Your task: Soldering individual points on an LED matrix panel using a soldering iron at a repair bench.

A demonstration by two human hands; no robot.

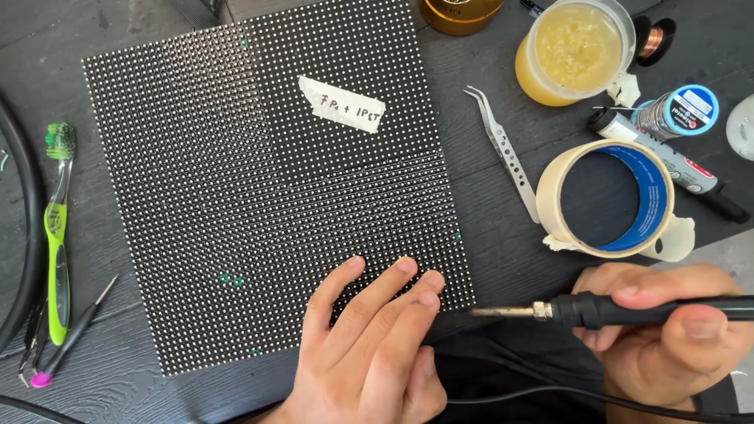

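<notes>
Dark wooden table (503,235) is carrying a black LED panel (267,188), which is lying flat in the middle. The left hand (369,345) is pressing its spread fingers (393,283) on the panel's near edge. The right hand (667,330) is holding a soldering iron (597,310) with fingers wrapped around its handle, the tip pointing at the panel's near right corner, beside a roll of masking tape (609,200) and tweezers (503,149).

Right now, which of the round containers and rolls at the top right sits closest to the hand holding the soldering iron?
The masking tape roll, cream outside with a blue inner core, lies just above the right hand. The yellow flux tub and solder spool sit farther up.
</notes>
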